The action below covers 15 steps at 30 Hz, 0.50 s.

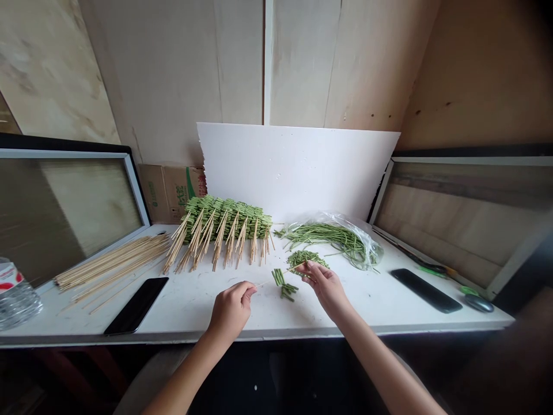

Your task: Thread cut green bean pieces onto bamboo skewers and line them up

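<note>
My left hand (233,305) is closed in a pinch on the thin pale end of a bamboo skewer. My right hand (322,282) pinches a light stick that looks like a skewer (294,268), roughly in line with the left one; I cannot tell for sure that it is the same stick. Between the hands are short cut green bean pieces (279,277), side by side across that line. More cut pieces (288,290) sit just below them. Behind my right hand, a pile of cut beans (307,257) lies on the white table (194,305), partly hidden by the fingers.
Finished bean skewers (228,216) are stacked at the back. Loose skewers (114,262) lie left, near a phone (136,305) and a water bottle (17,297). A plastic bag (367,245) of long beans (328,233), another dark phone (425,290) and a mouse (478,303) are right.
</note>
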Available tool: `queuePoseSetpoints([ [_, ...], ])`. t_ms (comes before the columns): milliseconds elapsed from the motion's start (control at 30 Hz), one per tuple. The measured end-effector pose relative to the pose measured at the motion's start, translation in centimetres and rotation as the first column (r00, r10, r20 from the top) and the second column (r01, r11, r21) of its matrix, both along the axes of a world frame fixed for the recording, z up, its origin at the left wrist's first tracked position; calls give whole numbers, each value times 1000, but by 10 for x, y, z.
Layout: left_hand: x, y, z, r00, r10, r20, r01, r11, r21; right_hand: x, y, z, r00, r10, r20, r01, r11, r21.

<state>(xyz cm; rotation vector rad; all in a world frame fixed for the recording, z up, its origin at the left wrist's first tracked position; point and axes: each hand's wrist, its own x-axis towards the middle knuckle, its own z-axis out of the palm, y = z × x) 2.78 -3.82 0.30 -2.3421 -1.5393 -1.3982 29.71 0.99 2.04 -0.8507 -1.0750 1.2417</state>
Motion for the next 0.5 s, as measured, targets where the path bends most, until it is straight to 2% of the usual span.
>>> queuePoseSetpoints([
  [267, 0, 1, -1, 1000, -12, -6, 12, 1000, 15, -1, 1, 1, 1000, -10, -13, 10, 1000, -1],
  [500, -1, 0, 0, 1000, -18, -13, 18, 1000, 25, 0, 1, -1, 996, -43, 83, 36, 995, 89],
])
